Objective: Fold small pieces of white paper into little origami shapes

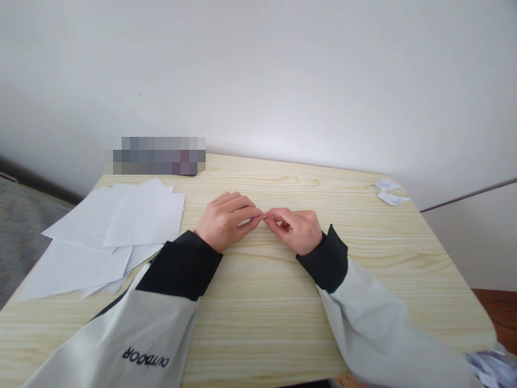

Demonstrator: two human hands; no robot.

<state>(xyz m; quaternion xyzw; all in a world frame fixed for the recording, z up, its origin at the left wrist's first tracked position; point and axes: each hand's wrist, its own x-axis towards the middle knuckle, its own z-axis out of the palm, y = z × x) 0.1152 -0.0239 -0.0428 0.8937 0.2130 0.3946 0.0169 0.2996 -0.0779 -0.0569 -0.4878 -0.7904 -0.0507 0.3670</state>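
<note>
My left hand [226, 220] and my right hand [296, 228] rest on the light wooden table [283, 302] near its middle. Their fingertips meet in a pinch between them. Whatever they pinch is too small or hidden to make out. Both hands have curled fingers. A loose spread of white paper sheets [109, 237] lies to the left of my left hand, a short way from it.
Two small folded white paper pieces [390, 192] sit at the table's far right corner. A blurred dark object [155, 156] lies at the back left against the white wall. More crumpled white paper [493, 366] shows below the table's right edge.
</note>
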